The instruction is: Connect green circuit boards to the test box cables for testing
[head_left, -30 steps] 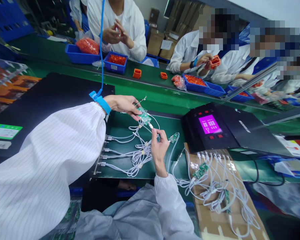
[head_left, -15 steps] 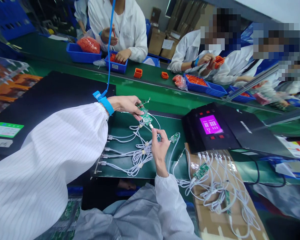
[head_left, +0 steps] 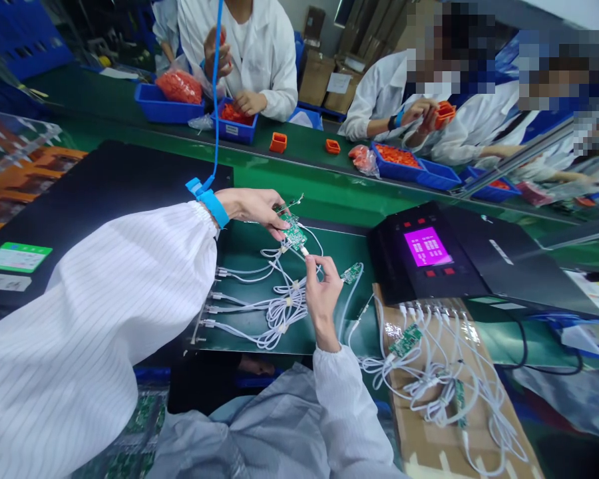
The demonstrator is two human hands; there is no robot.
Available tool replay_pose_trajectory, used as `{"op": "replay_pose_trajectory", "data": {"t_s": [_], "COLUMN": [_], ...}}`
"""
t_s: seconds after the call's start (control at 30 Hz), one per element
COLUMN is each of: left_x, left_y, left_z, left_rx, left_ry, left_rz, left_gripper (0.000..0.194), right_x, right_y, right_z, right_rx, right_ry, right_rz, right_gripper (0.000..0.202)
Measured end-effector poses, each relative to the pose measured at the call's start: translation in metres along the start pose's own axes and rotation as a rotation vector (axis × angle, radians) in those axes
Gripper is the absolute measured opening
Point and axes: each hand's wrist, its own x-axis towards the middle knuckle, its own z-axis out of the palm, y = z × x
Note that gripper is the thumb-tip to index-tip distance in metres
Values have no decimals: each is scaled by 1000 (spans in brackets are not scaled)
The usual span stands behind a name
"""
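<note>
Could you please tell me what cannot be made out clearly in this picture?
In the head view:
Circuit board: partly hidden by the left hand.
White plug: partly covered by the right hand; too small to tell whether it is fully seated.
Screen: text too small to read.
Left sleeve: cut off by the picture's left edge.

The cables (head_left: pixel 279 313) look smooth and plastic, the left sleeve (head_left: pixel 144 279) creased cloth — the cardboard (head_left: pixel 414 426) matt.

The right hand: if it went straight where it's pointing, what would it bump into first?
Probably the green circuit board in the left hand: it lies just past the white plug that the right hand pinches. Depth is hard to judge here.
</note>
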Motion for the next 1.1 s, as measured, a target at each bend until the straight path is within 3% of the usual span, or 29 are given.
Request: {"op": "replay_pose_trajectory", "data": {"t_s": [0.47,0.63,0.67,0.7,0.8,0.87,1.1], "left_x": [0,4,4,5,6,7,9], "left_y": [-1,-1,-2,-3,-6,-7,-11], "left_z": [-1,-3,-4,-5,-6,-6,-6], "left_rx": [75,-9,-11,-8,22,37,17], "left_ry": [71,148,147,137,122,141,135], "left_rz": [-57,-16,-16,-18,-35,-43,-36], "left_gripper": [22,33,35,35,30,26,27], "right_x": [4,3,-1,-5,-18,-25,-25], "right_y": [-2,-15,-16,-16,-7,4,20], "right_z": [2,-14,-17,-19,-19,-14,11], "right_rx": [-19,-139,-168,-192,-269,-326,-440], "right_ry": [-18,278,281,219,-170,-345,-410], "right_rz": [-38,-93,-108,-130,-188,-176,-147], "right_gripper": [27,23,21,20,19,21,24]}}
